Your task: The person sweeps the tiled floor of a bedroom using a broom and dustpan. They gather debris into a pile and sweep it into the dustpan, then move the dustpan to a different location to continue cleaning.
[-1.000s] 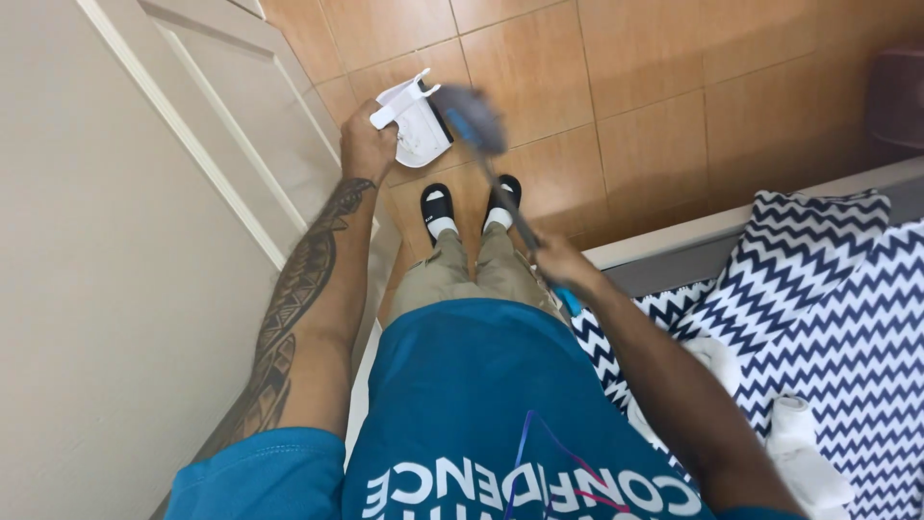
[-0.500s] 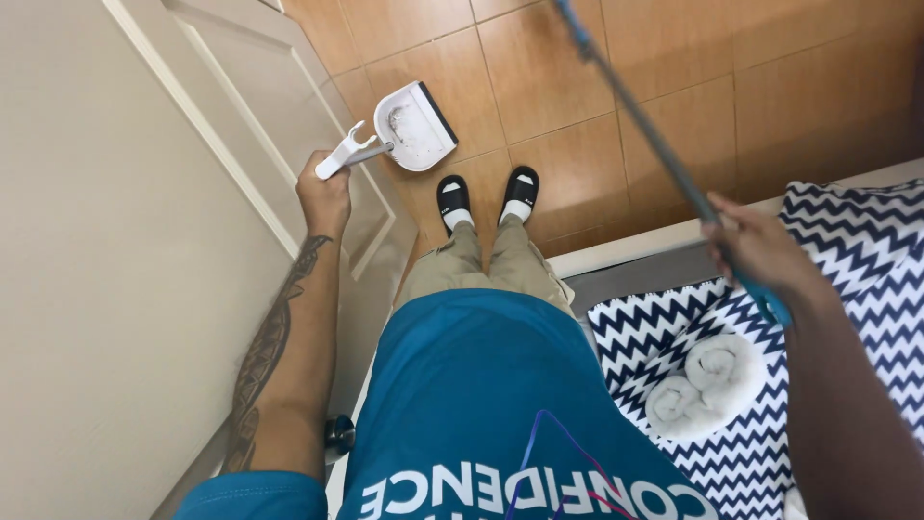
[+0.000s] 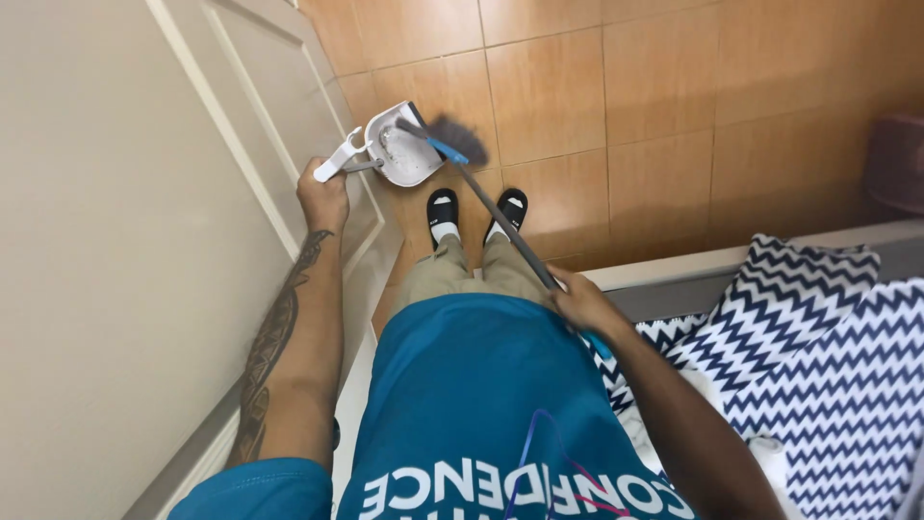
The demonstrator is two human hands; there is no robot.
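My left hand (image 3: 323, 196) grips the handle of a white dustpan (image 3: 395, 146), held low beside a cream door. My right hand (image 3: 580, 300) is closed round the long grey handle of a broom (image 3: 500, 214). The broom's dark bristle head (image 3: 456, 137) with a blue collar rests at the open mouth of the dustpan. My feet in black sandals and white socks (image 3: 474, 210) stand on the brown tiled floor just below the pan.
A cream panelled door (image 3: 144, 193) fills the left side. A bed with a black-and-white zigzag cover (image 3: 818, 337) lies to the right, its grey frame edge (image 3: 693, 274) close to my right arm. A dark reddish object (image 3: 900, 159) sits at the far right.
The broom has swung down from pointing up and right; its head now sits at the dustpan mouth. My right hand moved in toward my hip. The dustpan stays low by the door.
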